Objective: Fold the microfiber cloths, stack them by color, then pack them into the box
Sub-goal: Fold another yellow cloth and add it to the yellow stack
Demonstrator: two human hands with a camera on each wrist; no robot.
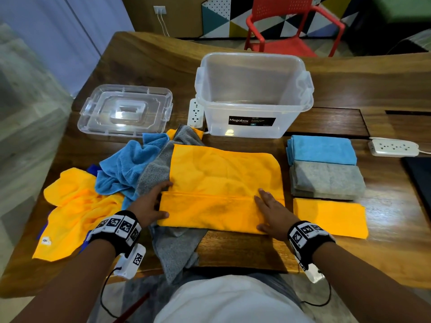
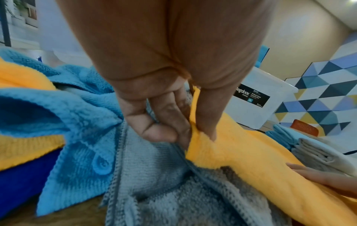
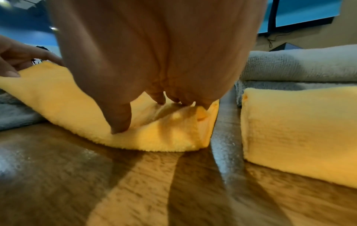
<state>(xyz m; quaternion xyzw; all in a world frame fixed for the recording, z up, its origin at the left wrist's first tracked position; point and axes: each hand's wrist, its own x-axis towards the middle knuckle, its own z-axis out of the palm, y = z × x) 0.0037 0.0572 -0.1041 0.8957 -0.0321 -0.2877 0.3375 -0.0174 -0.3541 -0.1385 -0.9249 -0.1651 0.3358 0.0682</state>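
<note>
Lying on the wooden table [image 1: 326,73], left to right: a loose heap of yellow, blue and grey microfiber cloths [image 1: 121,169]; a clear plastic lid [image 1: 126,110]; a half-folded yellow cloth [image 1: 224,183], its left edge pinched by the left hand [image 1: 149,203] and its right end pressed flat by the spread right hand [image 1: 270,210]; a clear empty plastic box [image 1: 254,94] behind; folded blue [image 1: 323,149], grey [image 1: 326,179] and yellow stacks [image 1: 331,217].
</note>
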